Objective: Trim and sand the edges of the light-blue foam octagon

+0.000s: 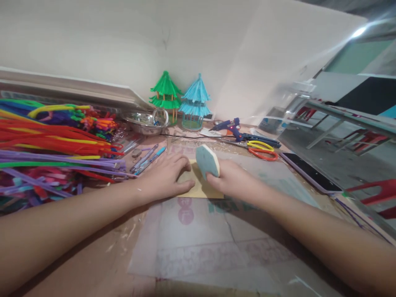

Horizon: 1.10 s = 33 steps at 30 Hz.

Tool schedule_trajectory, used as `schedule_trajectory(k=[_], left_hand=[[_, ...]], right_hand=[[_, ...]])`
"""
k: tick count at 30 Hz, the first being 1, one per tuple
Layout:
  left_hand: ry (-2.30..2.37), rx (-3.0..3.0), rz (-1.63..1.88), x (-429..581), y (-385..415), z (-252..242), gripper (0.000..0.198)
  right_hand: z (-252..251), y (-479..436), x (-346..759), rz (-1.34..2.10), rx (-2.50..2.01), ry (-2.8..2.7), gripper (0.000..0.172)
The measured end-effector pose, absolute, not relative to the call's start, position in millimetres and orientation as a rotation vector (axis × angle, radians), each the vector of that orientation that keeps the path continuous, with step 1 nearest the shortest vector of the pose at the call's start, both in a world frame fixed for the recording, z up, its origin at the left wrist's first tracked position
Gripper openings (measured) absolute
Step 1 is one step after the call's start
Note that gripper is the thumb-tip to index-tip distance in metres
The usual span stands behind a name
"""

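Note:
My right hand grips a flat, many-sided block with a grey-blue face and a pale edge. The block is tilted up on its edge, above a small yellow sheet on the work surface. My left hand rests at the left side of that sheet, its thumb and fingers apart, holding nothing I can see. Under the yellow sheet lies a translucent plastic sheet with faded red and green print.
Bundles of coloured pipe cleaners fill the left. Pens lie beyond my left hand. At the back stand a metal bowl, green and blue tiered models, a glue gun and scissors. A phone lies right.

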State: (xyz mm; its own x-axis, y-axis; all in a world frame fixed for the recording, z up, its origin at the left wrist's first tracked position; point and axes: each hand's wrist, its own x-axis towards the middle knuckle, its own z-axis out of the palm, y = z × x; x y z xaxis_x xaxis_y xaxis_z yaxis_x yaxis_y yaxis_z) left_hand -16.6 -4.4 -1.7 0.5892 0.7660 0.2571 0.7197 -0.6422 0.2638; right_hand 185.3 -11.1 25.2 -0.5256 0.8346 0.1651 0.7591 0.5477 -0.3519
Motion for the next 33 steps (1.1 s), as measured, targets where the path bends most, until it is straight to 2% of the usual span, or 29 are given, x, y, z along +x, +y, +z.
schedule_trajectory(k=[4, 11, 17, 19, 22, 24, 27, 33], left_hand=[[1.28, 2.672, 0.532, -16, -5, -1, 0.029], [1.276, 2.694, 0.526, -16, -7, 0, 0.028], [1.306, 2.687, 0.509, -17, -4, -1, 0.029], [1.314, 2.705, 0.51, -17, -4, -2, 0.03], [1.308, 2.708, 0.545, -19, -4, -3, 0.028], [1.291, 2.683, 0.58, -20, -5, -2, 0.027], [1.243, 2.647, 0.66, -20, -6, -1, 0.023], [1.137, 2.618, 0.955, -22, -3, 3, 0.018]], right_hand=[[21, 8, 173, 0.303, -1.43, -2.364, 0.007], [35, -25, 190, 0.403, -1.249, -2.573, 0.008], [15, 5, 178, 0.275, -1.388, -2.323, 0.003], [8, 18, 174, 0.42, -1.316, -2.121, 0.004], [3, 25, 179, 0.632, -1.245, -1.88, 0.017], [1, 24, 186, 0.851, -1.18, -1.718, 0.028], [0, 23, 190, 1.213, -0.993, -1.39, 0.033], [3, 21, 185, 1.387, -0.881, -1.22, 0.041]])
